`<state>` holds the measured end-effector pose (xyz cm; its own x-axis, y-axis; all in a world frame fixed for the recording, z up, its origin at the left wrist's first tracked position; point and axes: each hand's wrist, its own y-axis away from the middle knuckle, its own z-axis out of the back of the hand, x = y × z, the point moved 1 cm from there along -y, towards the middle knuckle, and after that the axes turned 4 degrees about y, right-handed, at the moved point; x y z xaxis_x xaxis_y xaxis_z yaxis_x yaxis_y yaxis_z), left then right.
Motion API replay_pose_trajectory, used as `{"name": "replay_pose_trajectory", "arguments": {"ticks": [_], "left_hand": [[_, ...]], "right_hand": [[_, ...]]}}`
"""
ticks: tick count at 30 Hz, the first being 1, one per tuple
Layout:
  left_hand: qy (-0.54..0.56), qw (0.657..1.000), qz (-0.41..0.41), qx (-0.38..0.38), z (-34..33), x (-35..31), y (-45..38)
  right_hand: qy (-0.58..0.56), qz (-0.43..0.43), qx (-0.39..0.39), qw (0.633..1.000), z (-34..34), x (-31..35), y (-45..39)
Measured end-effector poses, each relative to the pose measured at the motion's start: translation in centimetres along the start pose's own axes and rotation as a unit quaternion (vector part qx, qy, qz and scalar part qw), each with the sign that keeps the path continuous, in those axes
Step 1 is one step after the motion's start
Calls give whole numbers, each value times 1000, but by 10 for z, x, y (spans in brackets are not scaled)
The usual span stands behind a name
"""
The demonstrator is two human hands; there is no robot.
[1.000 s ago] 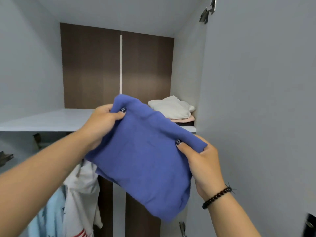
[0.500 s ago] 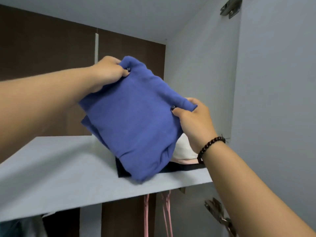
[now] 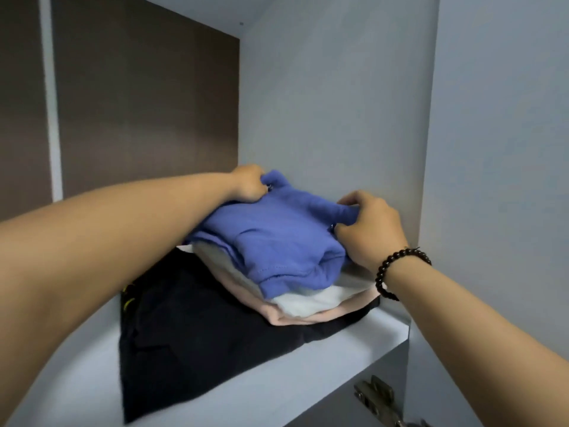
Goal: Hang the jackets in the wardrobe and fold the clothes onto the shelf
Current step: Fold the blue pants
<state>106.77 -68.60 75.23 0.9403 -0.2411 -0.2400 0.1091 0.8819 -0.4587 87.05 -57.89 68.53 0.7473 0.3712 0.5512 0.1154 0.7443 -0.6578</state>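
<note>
A folded blue garment (image 3: 277,241) lies on top of a stack on the white wardrobe shelf (image 3: 277,380). Under it sit a folded white piece (image 3: 311,300), a pink one (image 3: 295,318) and a wide black garment (image 3: 200,328) at the bottom. My left hand (image 3: 248,181) grips the blue garment's far left corner. My right hand (image 3: 366,223), with a dark bead bracelet on its wrist, pinches the garment's right edge close to the wardrobe's side wall.
The grey side wall (image 3: 332,118) stands right behind the stack. The brown back panel (image 3: 138,103) closes the shelf at the rear. A metal door hinge (image 3: 377,399) sits below the shelf's right end. Bare shelf board extends left of the black garment.
Both hands carried the blue garment from in front of the wardrobe up onto the shelf and lowered it onto the stack of folded clothes. The camera moved closer.
</note>
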Motion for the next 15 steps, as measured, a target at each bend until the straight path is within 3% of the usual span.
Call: {"name": "replay_pose_trajectory", "arguments": {"ticks": [4,7,10,13,15], "left_hand": [[-47,998,2,53,-28,1,-9],[-88,996,-12,-8,-20,2,-8],[-80,994,-68,-20,-5,-2,-1],[-89,990,-80,78,-5,-10,16],[-88,986,-71,125,-12,-11,25]], "right_hand": [[110,36,6,993,-3,2,3],[245,81,-25,966,0,17,6],[237,156,-39,958,0,39,3],[164,130,68,976,-15,48,0],[198,105,138,965,-31,43,2]]}}
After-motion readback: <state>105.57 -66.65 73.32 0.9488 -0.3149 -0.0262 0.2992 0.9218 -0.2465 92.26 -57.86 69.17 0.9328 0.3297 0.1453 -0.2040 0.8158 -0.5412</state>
